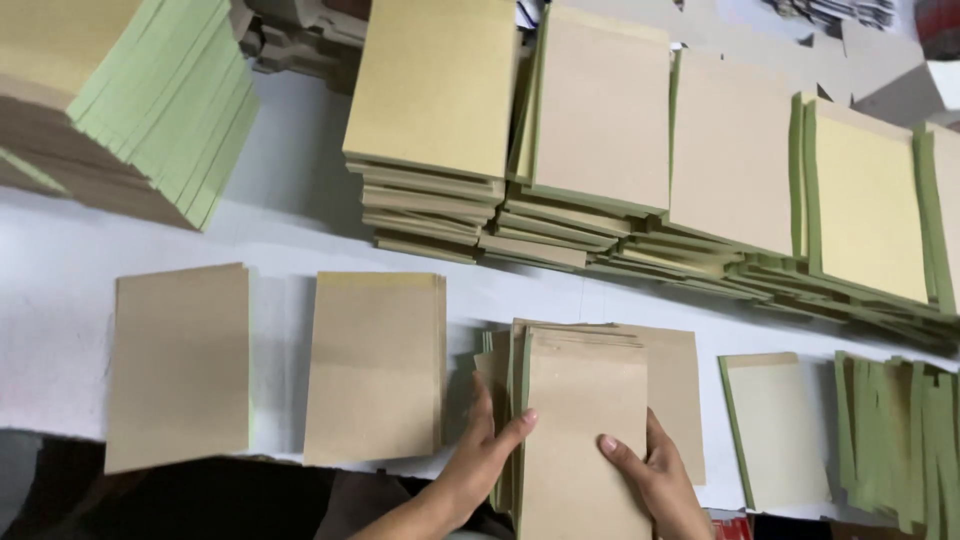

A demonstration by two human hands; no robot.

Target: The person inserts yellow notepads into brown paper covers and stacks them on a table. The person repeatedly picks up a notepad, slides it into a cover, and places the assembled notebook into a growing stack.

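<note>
Left hand [480, 455] and right hand [655, 475] clamped on either side of a stack of flat, matte brown cardboard sheets [585, 430] at the white table's [60, 290] near edge; rectangular, green-edged.

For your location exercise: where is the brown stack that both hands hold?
Head view, bottom centre: the brown stack sits between left hand and right hand.

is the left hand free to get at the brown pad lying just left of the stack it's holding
Probably yes. The left hand grips the left edge of the brown stack, and the brown pad lies flat right beside it on the white table, nothing between them. It would have to let go first.
</note>
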